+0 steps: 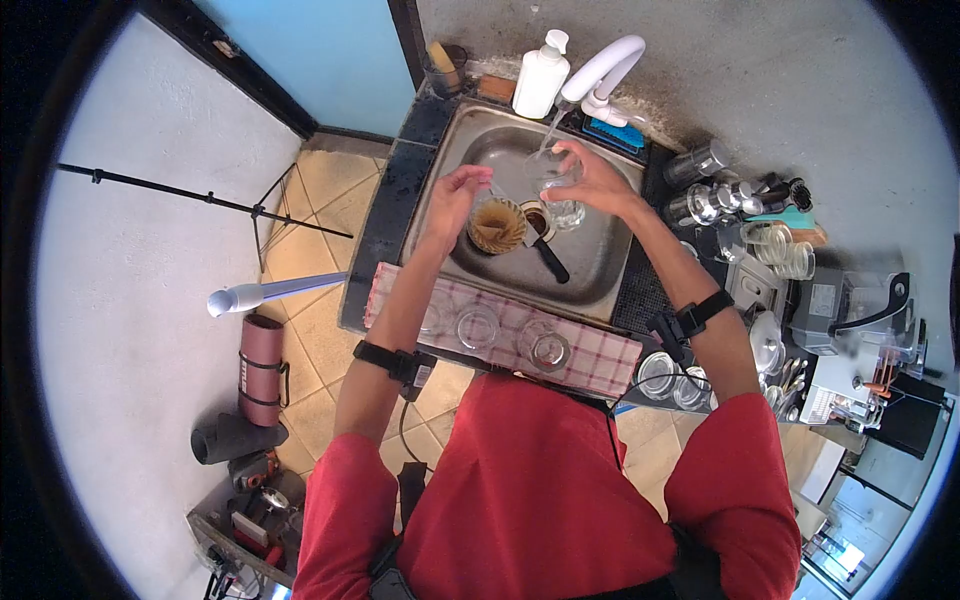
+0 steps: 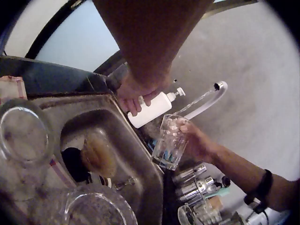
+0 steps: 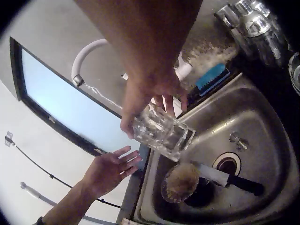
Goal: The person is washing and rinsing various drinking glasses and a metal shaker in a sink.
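Observation:
In the head view my right hand [image 1: 597,186] grips a clear drinking glass [image 3: 161,133] at the sink, close to the white faucet [image 1: 612,68]. A thin stream of water runs from the spout towards the glass. The glass is tilted in the right wrist view, with fingers around its upper part. My left hand [image 3: 108,172] is held to the left of it, palm showing, fingers loosely spread and nothing in them. Below the hands, in the steel sink [image 1: 590,285], lie a fluted dish with a brown paper coffee filter [image 1: 497,226] and a knife [image 3: 246,184] with a black handle.
A red checked cloth [image 1: 600,362] with several upturned glasses lies along the sink's near edge. Behind the sink stand a white pump bottle [image 1: 540,78] and a blue brush [image 3: 213,78]. Metal cups and glassware [image 1: 715,200] crowd the counter on the right.

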Demonstrator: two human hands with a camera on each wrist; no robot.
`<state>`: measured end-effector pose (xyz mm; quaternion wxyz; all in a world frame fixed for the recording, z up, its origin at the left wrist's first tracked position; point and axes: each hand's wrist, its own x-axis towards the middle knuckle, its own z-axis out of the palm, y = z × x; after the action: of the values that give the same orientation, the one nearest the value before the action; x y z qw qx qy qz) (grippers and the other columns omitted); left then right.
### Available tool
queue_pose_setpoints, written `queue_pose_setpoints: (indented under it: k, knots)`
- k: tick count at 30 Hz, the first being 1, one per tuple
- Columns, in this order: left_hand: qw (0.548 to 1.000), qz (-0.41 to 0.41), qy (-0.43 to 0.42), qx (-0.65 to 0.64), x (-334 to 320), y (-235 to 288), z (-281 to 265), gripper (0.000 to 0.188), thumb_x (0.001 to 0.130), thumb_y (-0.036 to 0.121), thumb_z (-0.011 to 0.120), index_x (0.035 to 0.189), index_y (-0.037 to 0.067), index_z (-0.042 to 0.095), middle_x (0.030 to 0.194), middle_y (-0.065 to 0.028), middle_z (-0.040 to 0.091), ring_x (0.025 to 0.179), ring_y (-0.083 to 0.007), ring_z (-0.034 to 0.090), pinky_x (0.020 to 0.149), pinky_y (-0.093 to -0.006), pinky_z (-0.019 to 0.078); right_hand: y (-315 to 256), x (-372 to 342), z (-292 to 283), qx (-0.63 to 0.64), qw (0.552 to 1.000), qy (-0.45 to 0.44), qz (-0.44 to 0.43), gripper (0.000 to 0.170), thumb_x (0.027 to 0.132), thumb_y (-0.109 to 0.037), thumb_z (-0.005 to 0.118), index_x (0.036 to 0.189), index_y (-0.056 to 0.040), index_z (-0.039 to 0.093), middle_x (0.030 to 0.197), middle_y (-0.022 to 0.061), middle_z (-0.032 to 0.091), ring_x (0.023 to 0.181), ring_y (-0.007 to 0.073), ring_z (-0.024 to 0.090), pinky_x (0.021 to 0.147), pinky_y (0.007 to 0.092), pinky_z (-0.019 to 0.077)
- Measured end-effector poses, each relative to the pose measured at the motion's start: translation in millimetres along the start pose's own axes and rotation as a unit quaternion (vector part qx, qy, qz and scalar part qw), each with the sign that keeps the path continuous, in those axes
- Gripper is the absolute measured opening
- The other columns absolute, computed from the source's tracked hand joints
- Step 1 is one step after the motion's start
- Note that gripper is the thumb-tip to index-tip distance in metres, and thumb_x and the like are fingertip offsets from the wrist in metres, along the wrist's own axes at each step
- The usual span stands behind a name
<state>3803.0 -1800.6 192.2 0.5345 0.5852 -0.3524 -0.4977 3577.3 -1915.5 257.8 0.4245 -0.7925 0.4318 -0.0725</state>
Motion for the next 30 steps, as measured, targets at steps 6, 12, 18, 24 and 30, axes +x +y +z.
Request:
queue_pose_setpoints:
  k: [6,12,18,24,30]
  knots:
    - [1.000,0.007,-0.015,-0.017,-2,-4,1,0.025,0.095,0.010,0.047,0.111,0.005,0.066,0.111,-0.0040,0.067,0.102,-0.0132,0.062,0.089,-0.0270,0.0424,-18,10,-1,-0.179,0.975,0.054,-0.121,0.088,0.062,-0.032,0.084,0.136,-0.0074,0.042,0.116,0.0159,0.054,0.111,0.0334,0.054,0.097,0.0410,0.0419]
    - [1.000,-0.004,-0.008,0.001,-4,-2,-3,0.026,0.096,0.010,0.046,0.114,0.004,0.064,0.110,-0.0049,0.066,0.102,-0.0141,0.061,0.090,-0.0277,0.0426,-18,20,15,-0.138,0.971,0.126,-0.146,0.088,0.063,-0.024,0.084,0.137,-0.0065,0.038,0.129,0.0196,0.050,0.125,0.0349,0.048,0.105,0.0403,0.0402]
    - [1.000,0.005,0.008,-0.024,-6,-5,-7,0.028,0.097,0.011,0.047,0.123,0.006,0.057,0.113,-0.0069,0.064,0.104,-0.0166,0.061,0.091,-0.0303,0.0439,-16,28,39,0.025,0.975,0.163,-0.147,0.088,0.063,-0.015,0.085,0.135,-0.0049,0.034,0.131,0.0225,0.050,0.125,0.0355,0.049,0.102,0.0410,0.0414]
    - [1.000,-0.004,0.026,0.001,-6,-6,-11,0.029,0.098,0.012,0.047,0.125,0.008,0.053,0.117,-0.0080,0.063,0.104,-0.0170,0.061,0.091,-0.0312,0.0444,-16,32,53,0.094,0.954,0.202,-0.202,0.084,0.063,-0.009,0.083,0.133,-0.0063,0.036,0.127,0.0206,0.052,0.122,0.0361,0.051,0.102,0.0421,0.0422]
    - [1.000,-0.008,0.027,0.005,-8,-6,-13,0.028,0.098,0.012,0.047,0.125,0.008,0.054,0.117,-0.0082,0.062,0.105,-0.0173,0.061,0.092,-0.0313,0.0444,-12,31,43,0.016,0.957,0.221,-0.187,0.085,0.062,-0.006,0.081,0.136,-0.0047,0.038,0.131,0.0198,0.049,0.125,0.0367,0.048,0.105,0.0422,0.0398]
